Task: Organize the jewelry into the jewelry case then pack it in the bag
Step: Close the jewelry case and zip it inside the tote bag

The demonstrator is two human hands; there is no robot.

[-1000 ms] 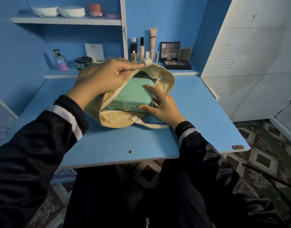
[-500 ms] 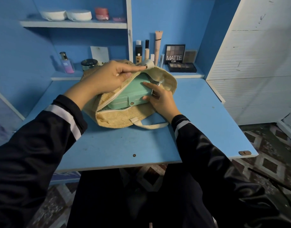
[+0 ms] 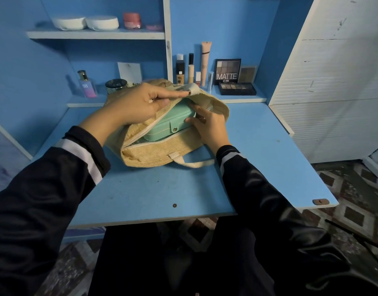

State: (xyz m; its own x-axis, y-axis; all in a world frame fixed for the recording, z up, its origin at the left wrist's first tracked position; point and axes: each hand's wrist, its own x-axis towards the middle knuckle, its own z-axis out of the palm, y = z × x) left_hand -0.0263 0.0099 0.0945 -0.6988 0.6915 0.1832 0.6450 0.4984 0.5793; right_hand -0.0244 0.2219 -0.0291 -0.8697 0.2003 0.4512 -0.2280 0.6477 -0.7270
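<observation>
– Woven bag [image 3: 158, 153] lies on the table [image 3: 141, 189]; why do we lift its upper edge?
– Our left hand [image 3: 137, 103] pinches that edge to hold the mouth wide; our right hand [image 3: 207, 124] clasps the mint jewelry case [image 3: 173, 121], mostly inside, to push it deeper.

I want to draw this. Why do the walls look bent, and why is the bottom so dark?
Head view: the wide lens bends the white cupboard and table edge; head view: the bag, jewelry case, left hand and right hand are lit and sharp, while the black sleeves below sit in dim shadow.
</observation>
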